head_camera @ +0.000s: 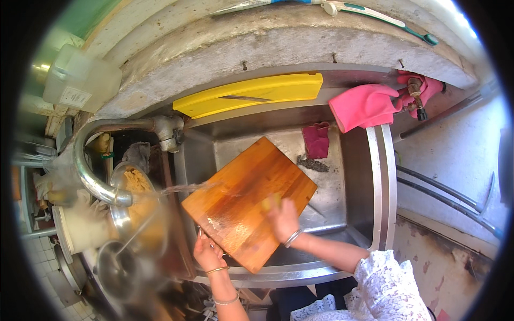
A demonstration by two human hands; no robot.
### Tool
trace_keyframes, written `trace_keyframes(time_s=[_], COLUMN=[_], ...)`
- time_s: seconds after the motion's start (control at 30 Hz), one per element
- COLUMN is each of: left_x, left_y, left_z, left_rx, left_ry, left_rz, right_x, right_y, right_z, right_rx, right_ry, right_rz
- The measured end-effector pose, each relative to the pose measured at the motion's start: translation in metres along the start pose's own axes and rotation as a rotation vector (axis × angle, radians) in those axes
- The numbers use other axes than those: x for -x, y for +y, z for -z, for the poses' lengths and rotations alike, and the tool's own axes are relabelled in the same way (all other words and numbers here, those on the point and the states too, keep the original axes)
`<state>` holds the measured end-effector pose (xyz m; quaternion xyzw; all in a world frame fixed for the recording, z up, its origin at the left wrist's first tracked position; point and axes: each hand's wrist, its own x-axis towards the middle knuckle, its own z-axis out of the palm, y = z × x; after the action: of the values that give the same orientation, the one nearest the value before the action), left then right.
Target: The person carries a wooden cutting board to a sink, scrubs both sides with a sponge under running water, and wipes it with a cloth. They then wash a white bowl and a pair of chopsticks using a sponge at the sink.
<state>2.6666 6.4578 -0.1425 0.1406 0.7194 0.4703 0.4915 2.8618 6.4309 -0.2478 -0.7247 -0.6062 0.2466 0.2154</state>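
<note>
A wet wooden cutting board is tilted over the stainless steel sink. My left hand grips the thin metal handle on the board's near left edge. On the board's right half, my right hand presses a blurred yellowish scrubbing pad to the wood. Water streams from the curved metal faucet onto the board's left part. Beyond the board, a maroon cloth and a dark clump of scourer lie on the sink floor.
A yellow slicer leans behind the sink. Pink rubber gloves drape over the back right corner, near a tap valve. To the left stand a steel bowl with yellowish contents and a blurred metal pan. A toothbrush lies on the ledge.
</note>
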Motion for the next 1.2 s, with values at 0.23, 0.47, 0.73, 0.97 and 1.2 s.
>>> trace_keyframes(time_s=[0.23, 0.47, 0.73, 0.97, 1.2], left_x=[0.002, 0.003, 0.007, 0.019, -0.003], left_y=[0.004, 0.003, 0.006, 0.01, 0.058], left_z=[-0.003, -0.001, -0.007, 0.014, -0.048], left_rx=[0.021, 0.003, -0.008, -0.233, 0.841], left_ry=[-0.028, -0.011, -0.037, -0.037, -0.577], left_rz=[0.0, -0.006, 0.018, -0.151, 0.291], right_x=[-0.045, -0.013, -0.075, -0.124, -0.125], right_y=[0.057, 0.007, -0.123, -0.073, -0.077], right_z=[-0.002, 0.008, -0.015, -0.033, -0.024], right_rx=[0.19, 0.172, -0.084, -0.213, -0.267], right_ry=[0.083, -0.001, -0.101, 0.084, 0.007], right_rz=[-0.051, 0.056, 0.401, 0.106, 0.049])
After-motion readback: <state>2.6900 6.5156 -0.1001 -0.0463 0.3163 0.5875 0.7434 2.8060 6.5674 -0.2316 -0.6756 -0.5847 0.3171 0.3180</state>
